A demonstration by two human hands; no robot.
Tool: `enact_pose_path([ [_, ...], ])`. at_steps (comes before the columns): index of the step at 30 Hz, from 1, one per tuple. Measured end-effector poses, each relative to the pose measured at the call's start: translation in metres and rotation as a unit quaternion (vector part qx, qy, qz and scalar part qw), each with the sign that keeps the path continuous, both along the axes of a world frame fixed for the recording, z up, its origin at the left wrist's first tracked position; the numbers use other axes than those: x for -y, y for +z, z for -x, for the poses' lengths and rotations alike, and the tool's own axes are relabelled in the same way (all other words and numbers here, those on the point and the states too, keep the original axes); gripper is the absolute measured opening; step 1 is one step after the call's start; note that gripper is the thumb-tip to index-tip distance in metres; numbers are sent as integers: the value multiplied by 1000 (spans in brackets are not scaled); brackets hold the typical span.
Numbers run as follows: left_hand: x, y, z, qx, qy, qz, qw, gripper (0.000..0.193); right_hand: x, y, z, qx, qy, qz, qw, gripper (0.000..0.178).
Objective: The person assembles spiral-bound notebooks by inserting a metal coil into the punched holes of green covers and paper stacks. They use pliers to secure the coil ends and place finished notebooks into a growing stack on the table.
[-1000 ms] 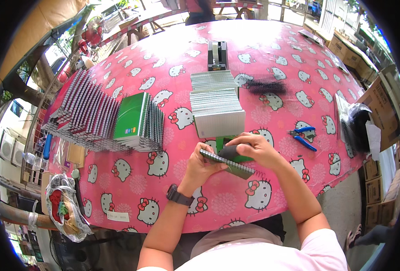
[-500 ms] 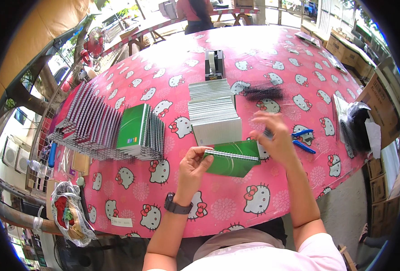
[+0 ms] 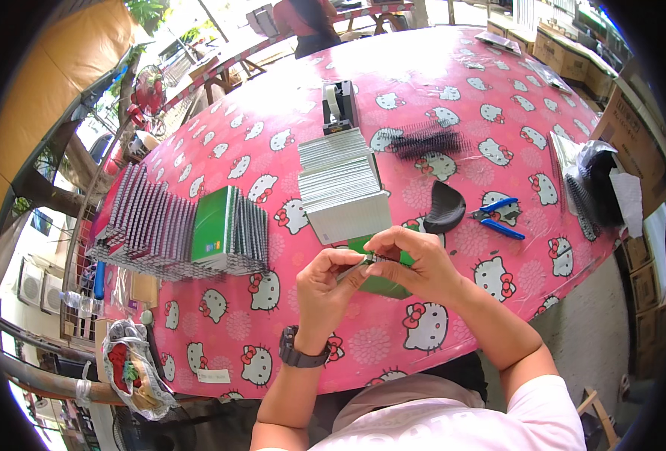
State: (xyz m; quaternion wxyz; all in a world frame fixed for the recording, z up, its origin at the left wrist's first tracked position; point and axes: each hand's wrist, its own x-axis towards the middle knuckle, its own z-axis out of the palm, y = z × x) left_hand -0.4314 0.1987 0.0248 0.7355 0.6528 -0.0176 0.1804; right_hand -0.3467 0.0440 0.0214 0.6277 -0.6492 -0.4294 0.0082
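A green notebook (image 3: pixel 384 286) is held above the table's front part, mostly hidden behind my hands. My left hand (image 3: pixel 331 279) is closed, pinching its left end near the wire binding (image 3: pixel 370 258). My right hand (image 3: pixel 414 259) bends over it, with thumb and fingertips pinched at the binding beside the left fingertips. Just beyond stands a row of unbound white page blocks (image 3: pixel 344 184). To the right of my right hand lie a dark, curved, rounded object (image 3: pixel 445 207) and blue-handled cutters (image 3: pixel 499 219).
Bound notebooks (image 3: pixel 149 222) with a green-covered stack (image 3: pixel 216 225) stand at left. A tape dispenser (image 3: pixel 339 107) sits beyond the page blocks, near a heap of black wire coils (image 3: pixel 427 141). A plastic bag (image 3: pixel 131 368) hangs at the left edge; cardboard boxes (image 3: pixel 633 177) stand at right.
My right hand has moved left and down to the notebook, meeting my left hand at the binding. The dark curved object now shows on the table. The view has shifted slightly.
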Motion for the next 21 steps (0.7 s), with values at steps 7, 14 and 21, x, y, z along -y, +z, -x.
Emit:
enact_pose_path([
  [7,-3,-2,2,25,30,-83,996,15,0,2,3,11,7,-4,1000,28],
  [14,-2,-2,6,27,33,-127,991,15,0,9,2,47,11,26,998,27],
  [21,-4,-17,3,61,40,-101,992,12,-3,6,5,89,23,18,996,19],
])
